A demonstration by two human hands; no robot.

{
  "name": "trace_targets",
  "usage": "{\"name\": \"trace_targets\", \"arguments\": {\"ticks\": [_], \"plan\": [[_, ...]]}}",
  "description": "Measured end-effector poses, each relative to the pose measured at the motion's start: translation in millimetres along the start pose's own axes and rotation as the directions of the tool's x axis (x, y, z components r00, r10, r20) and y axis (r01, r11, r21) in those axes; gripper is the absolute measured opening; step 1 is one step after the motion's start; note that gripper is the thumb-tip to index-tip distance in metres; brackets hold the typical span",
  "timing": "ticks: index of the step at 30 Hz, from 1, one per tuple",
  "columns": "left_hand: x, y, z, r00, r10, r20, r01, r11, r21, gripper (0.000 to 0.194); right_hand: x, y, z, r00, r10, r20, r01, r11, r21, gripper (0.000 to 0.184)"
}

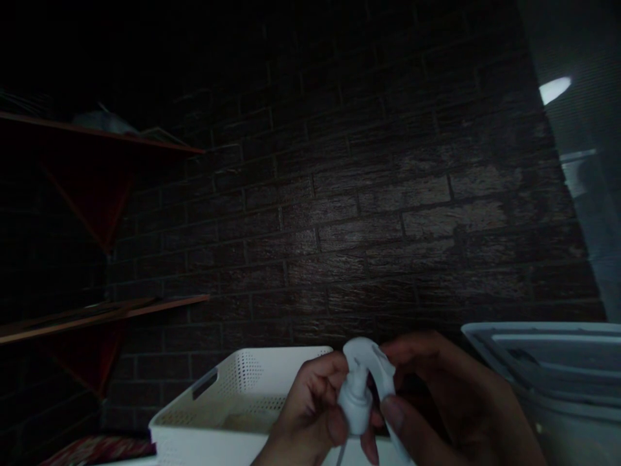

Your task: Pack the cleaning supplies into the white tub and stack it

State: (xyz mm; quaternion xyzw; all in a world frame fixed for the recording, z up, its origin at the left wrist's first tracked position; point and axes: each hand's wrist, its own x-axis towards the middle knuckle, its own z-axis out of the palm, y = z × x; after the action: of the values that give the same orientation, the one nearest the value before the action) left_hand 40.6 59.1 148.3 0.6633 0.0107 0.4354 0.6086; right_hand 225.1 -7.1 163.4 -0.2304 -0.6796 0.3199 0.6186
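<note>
In dim light I hold a white spray nozzle head (pixel 359 382) at the bottom centre of the head view. My left hand (pixel 310 414) is closed round its neck, thumb pressed on the collar. My right hand (pixel 436 401) pinches the nozzle's trigger side between thumb and fingers. A thin white tube hangs from the nozzle's base. Both hands are above the near edge of a white perforated basket (pixel 228 395).
A dark brick wall (pixel 363 213) fills the view ahead. Two wooden shelves (pixel 107 310) jut from the left wall. A grey plastic bin with a lid (pixel 553 362) stands at the right. A patterned red cloth (pixel 97 450) lies at the lower left.
</note>
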Motion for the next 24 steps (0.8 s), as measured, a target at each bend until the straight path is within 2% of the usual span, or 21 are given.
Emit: {"name": "trace_targets", "arguments": {"ticks": [2,5,7,11,16,20,24], "plan": [[3,-4,-0.3,0.999,0.030,-0.042,-0.030,0.999,-0.012,0.054,2,1,0,1.000,0.006,0.002,-0.006,1.000,0.013,0.021],[3,-8,-0.5,0.992,0.020,-0.126,-0.022,1.000,-0.014,0.057,6,-2,2,0.994,0.067,-0.083,-0.062,0.996,0.061,0.018],[2,-8,-0.9,0.992,0.003,-0.123,-0.005,1.000,-0.018,0.056,8,-5,2,0.987,0.107,-0.117,-0.097,0.991,0.088,0.017],[2,-7,-2.0,0.993,0.014,-0.114,-0.017,0.999,-0.032,0.050,10,-5,-3,0.988,0.113,-0.101,-0.104,0.990,0.096,0.020],[3,-8,-1.4,0.992,0.003,-0.122,-0.014,0.996,-0.088,0.030,11,0,-9,0.984,0.136,-0.114,-0.114,0.977,0.180,0.029],[5,-9,0.7,0.992,-0.031,-0.120,0.011,0.987,-0.163,0.028,12,2,-10,0.990,0.127,-0.057,-0.107,0.955,0.276,0.027],[5,-5,4.6,0.993,-0.011,-0.119,-0.009,0.986,-0.167,0.026,16,3,-9,0.997,0.078,0.021,-0.081,0.936,0.343,0.031]]}}
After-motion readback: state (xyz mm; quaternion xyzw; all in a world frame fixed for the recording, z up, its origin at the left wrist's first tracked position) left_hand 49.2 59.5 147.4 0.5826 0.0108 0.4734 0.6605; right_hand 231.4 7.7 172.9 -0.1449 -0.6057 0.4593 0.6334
